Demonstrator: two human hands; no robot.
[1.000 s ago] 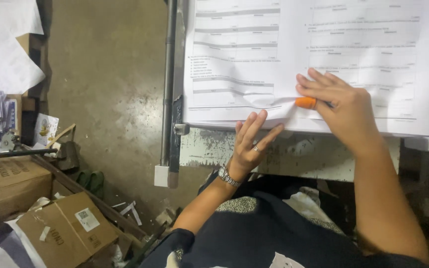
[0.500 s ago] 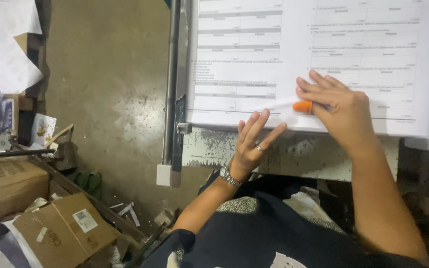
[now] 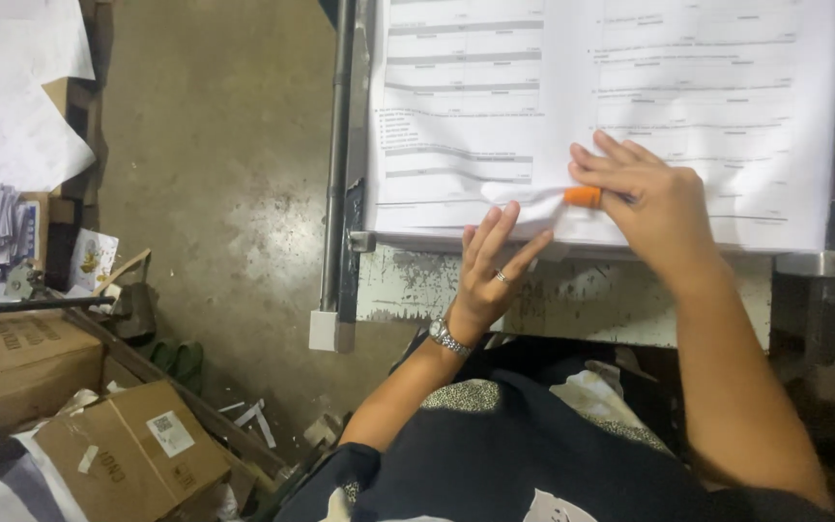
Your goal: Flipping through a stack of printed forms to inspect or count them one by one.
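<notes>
**Orange fingertip cover working the sheet edge**

White printed paper sheets [image 3: 495, 116] lie stacked on the worn counter [image 3: 582, 300]. Left hand [image 3: 488, 266], fingers spread apart, steadies the lower edge; best kept flat. Right hand [image 3: 654, 198], wearing an orange rubber fingertip cover [image 3: 583, 196], pinches the raised sheet.

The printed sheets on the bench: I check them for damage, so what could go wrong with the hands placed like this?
The sheets already bunch between the left hand and the right hand, so more pushing could crease or tear them. The orange cap on a right fingertip may drag more than one sheet. The stack's near edge sits at the bench edge, so loose sheets might slide off.
</notes>
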